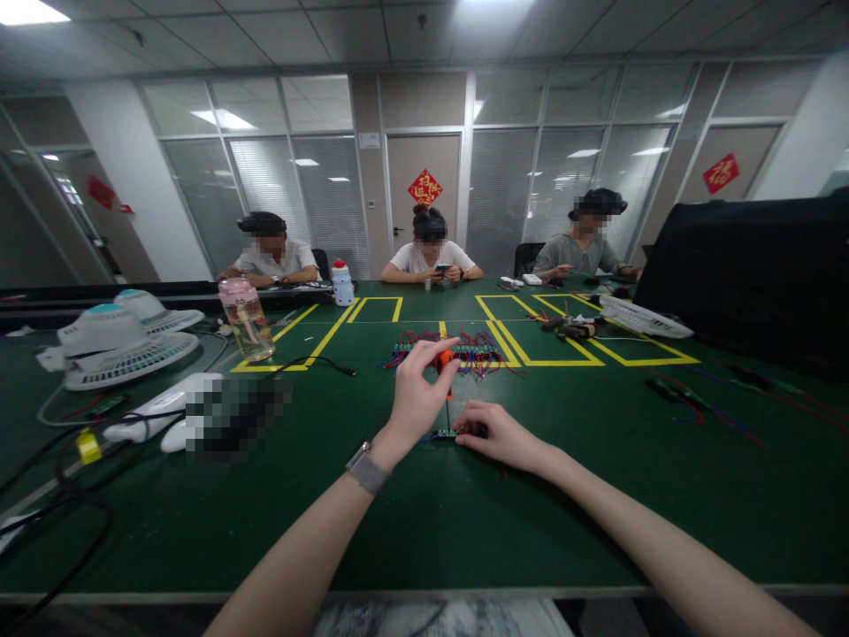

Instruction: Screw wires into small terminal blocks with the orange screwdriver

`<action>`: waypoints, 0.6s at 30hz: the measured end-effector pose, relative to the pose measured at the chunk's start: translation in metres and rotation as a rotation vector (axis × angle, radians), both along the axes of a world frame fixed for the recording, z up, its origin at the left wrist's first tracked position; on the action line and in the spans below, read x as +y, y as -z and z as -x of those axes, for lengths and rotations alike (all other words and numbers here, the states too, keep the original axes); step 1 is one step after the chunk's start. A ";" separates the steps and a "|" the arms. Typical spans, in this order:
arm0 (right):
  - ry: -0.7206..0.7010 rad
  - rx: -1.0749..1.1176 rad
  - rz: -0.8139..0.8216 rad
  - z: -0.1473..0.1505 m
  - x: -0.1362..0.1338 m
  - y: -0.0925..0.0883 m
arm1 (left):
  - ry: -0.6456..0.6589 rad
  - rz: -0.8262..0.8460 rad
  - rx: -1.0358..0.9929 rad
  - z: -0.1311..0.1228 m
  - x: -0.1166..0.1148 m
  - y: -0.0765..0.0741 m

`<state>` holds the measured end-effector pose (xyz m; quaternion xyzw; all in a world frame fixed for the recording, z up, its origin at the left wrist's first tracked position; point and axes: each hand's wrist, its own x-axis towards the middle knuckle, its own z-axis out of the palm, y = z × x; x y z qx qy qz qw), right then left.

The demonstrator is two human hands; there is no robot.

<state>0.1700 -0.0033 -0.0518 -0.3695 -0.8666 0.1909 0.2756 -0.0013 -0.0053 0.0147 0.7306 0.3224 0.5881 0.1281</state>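
My left hand [419, 389], with a watch on its wrist, pinches the orange handle of a screwdriver [449, 395]. The screwdriver stands upright, its thin shaft pointing down at a small green circuit board [443, 434] on the table. At the board's right end, the fingers of my right hand [500, 433] are closed on it and hide part of it. Blue and dark wires show at the board's left end. Just beyond my hands lies a row of similar boards with red and blue wires [474, 351].
Yellow tape [563, 361] outlines areas on the green table [318, 522]. To the left are a drink bottle [247, 318], white fans [126, 349] and cables. A dark monitor [756, 283] stands right, near loose wired boards [690, 402]. Three people sit across the table.
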 end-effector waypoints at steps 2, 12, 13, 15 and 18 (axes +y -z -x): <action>0.001 0.000 0.005 0.000 0.000 0.000 | -0.056 -0.004 0.006 0.001 -0.001 -0.001; -0.004 -0.004 0.007 -0.001 0.001 0.001 | 0.058 0.097 -0.103 0.001 0.002 -0.001; -0.003 -0.005 0.004 -0.001 0.001 0.001 | 0.029 0.079 -0.092 0.001 0.002 -0.001; -0.005 -0.008 -0.003 -0.002 0.001 0.002 | 0.000 0.061 -0.076 0.001 0.001 -0.002; -0.008 -0.011 -0.012 -0.002 0.002 0.003 | 0.061 0.084 -0.078 0.001 0.001 -0.002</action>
